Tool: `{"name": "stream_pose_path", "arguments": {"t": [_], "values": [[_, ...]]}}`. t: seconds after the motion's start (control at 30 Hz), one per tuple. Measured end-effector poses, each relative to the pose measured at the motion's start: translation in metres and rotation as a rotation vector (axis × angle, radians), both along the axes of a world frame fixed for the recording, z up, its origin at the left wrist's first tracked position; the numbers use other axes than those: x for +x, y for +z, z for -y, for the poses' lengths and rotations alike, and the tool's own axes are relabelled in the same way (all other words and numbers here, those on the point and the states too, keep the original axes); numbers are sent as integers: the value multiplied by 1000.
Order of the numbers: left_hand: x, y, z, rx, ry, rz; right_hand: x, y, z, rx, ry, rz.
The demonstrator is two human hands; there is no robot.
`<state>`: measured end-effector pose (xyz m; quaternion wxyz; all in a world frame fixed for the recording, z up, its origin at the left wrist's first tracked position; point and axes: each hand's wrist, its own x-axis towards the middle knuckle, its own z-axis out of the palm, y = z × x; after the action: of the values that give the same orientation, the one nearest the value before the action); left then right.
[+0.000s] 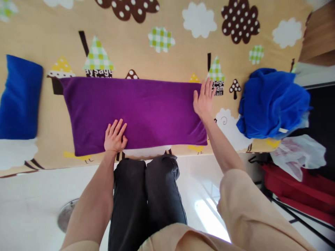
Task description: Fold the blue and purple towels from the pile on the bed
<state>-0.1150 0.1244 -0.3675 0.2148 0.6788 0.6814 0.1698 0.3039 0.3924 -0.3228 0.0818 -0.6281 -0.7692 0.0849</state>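
A purple towel (141, 111) lies flat in a long rectangle on the patterned tablecloth (172, 66), its long sides running left to right. Pressed on its lower edge, left of the middle, is my left hand (114, 137), fingers spread. My right hand (205, 99) rests flat over the towel's right end, fingers stretched out and partly past the edge onto the cloth. Neither hand grips anything. To the left sits a folded blue towel (22, 99), and a crumpled blue cloth pile (272, 103) lies to the right.
At the right, a white plastic bag (300, 153) lies on a red item (300, 188) beside the table. A round metal object (66, 214) stands on the pale floor (31, 205) at lower left. My legs in dark trousers (146, 202) are against the table's near edge.
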Motion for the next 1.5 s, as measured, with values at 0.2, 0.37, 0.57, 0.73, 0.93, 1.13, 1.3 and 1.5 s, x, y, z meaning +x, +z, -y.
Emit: {"name": "stream_pose_path", "arguments": {"t": [0.2, 0.37, 0.57, 0.73, 0.93, 1.13, 1.3, 1.5], "values": [[0, 0, -1, 2, 5, 4, 59, -26, 41, -122, -119, -55], [5, 4, 1, -19, -13, -25, 28, 1, 66, -3, -268, -139], [4, 1, 6, 17, -60, -85, -139, 3, 185, -248, 211, -224], [6, -1, 9, 26, -82, -127, -178, -23, 206, -334, 376, -243], [7, 9, 8, 10, -81, -103, -169, -32, 203, -250, 390, -192], [-74, 21, 40, -46, 297, -232, -170, -37, 206, -202, 411, -194], [-134, 34, 62, -162, 394, -271, -170, -35, 205, -192, 409, -205], [-55, 34, 30, -27, 313, -307, -172, -37, 204, -181, 419, -244]]}}
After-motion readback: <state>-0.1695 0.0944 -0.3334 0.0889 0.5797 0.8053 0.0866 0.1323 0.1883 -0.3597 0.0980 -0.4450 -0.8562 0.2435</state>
